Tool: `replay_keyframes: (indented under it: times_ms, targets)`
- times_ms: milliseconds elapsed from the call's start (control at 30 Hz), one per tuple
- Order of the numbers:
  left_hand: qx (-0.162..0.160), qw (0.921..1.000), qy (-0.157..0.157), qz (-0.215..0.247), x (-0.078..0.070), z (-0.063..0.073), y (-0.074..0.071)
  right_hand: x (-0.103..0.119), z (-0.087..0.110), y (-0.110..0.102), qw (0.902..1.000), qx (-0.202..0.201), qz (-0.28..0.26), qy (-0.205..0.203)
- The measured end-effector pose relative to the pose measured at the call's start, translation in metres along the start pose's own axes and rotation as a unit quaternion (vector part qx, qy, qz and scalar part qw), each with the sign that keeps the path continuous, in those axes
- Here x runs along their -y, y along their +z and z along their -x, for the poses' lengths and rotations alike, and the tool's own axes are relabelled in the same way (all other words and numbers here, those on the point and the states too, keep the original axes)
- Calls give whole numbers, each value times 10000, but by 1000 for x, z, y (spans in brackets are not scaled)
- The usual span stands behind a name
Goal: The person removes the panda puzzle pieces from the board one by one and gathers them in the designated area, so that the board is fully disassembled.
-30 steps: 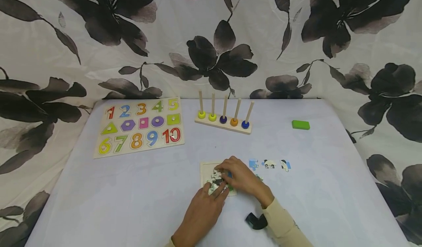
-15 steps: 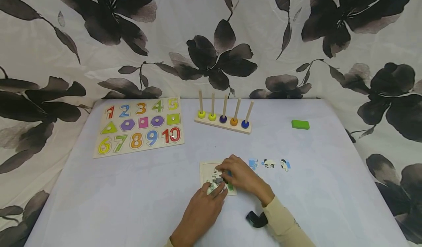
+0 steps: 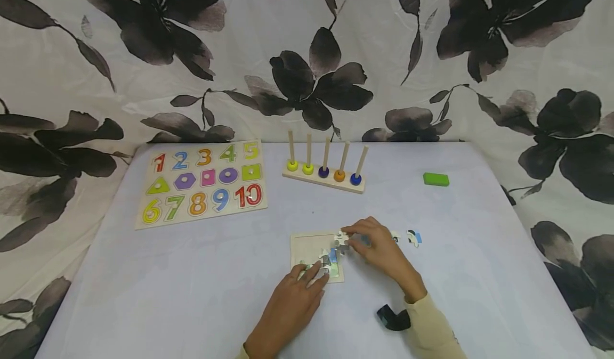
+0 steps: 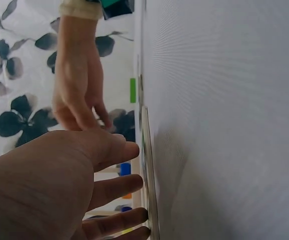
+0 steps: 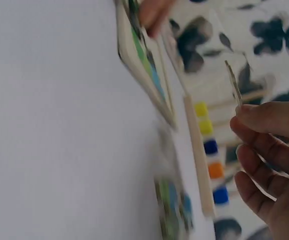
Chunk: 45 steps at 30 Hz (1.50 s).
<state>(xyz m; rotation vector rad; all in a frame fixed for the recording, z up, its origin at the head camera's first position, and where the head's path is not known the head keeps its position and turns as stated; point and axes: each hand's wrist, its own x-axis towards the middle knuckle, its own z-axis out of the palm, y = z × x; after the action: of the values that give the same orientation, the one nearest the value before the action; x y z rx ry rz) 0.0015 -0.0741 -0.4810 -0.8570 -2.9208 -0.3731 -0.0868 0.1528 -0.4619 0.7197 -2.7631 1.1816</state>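
My right hand (image 3: 382, 246) pinches a jigsaw piece (image 3: 341, 242) between thumb and fingers, over the right edge of a square puzzle tray (image 3: 303, 246). In the right wrist view the piece (image 5: 233, 82) appears edge-on and raised off the table. My left hand (image 3: 293, 301) lies at the tray's near side, its extended fingers (image 4: 118, 190) touching the tray and the pieces there. A few fitted pieces (image 3: 328, 260) with black, white, blue and green print show in the tray's lower right; others are hidden under the left fingers.
Loose panda pieces (image 3: 414, 238) lie right of the tray, partly behind the right hand. Farther back are a number-and-shape board (image 3: 201, 183), a peg stand with coloured rings (image 3: 323, 179) and a green block (image 3: 436, 179). A black curved object (image 3: 394, 319) is beside the right wrist.
My right hand has lifted the jigsaw piece from among the pieces in the tray and moved right with it. My left hand has stayed nearly in place on the tray.
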Motion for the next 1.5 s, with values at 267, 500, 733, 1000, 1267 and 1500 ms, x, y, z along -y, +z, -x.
replay_keyframes:
  times_ms: [267, 500, 733, 1000, 1267, 1500]
  targets:
    - [-15, 9998, -121, 154, 0, 1, -1, -35, 41, -45, 9960, -590, 407, 536]
    - [-81, 9998, -74, 184, 0, 1, 1, -55, 66, -56, 9934, -528, 743, 698]
    - [50, 9996, -121, 234, 1, 1, 0, -63, 72, -56, 9936, -358, 743, 767]
    - [-19, 9995, -114, 292, 2, 1, 0, -66, 72, -55, 9945, -131, 668, 795]
    - [-29, 9997, -60, 239, 2, 2, 0, -68, 70, -55, 9952, -42, 691, 690]
    - [-30, 9997, -46, 223, 2, 1, 0, -70, 66, -56, 9957, 74, 810, 436]
